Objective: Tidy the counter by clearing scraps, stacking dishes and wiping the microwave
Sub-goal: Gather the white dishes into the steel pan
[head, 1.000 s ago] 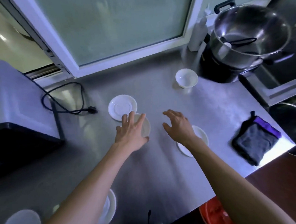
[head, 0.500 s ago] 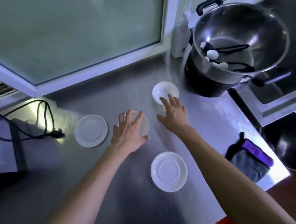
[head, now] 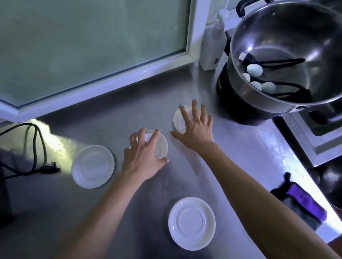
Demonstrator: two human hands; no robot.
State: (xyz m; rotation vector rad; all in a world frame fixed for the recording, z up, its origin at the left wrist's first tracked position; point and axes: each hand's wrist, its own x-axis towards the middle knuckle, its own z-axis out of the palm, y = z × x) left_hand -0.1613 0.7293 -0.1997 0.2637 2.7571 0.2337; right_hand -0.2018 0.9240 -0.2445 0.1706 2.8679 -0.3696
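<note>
While under right hand (head: pixel 195 128), bowl (head: pixel 178 120).

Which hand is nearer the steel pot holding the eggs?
Right. The right hand covers a small white bowl just left of the steel pot; the left hand is farther left, on another dish.

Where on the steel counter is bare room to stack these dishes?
Bare steel lies between the left white saucer and the window frame, and between the near white saucer and grey-purple cloth. Crowded around both hands' dishes.
</note>
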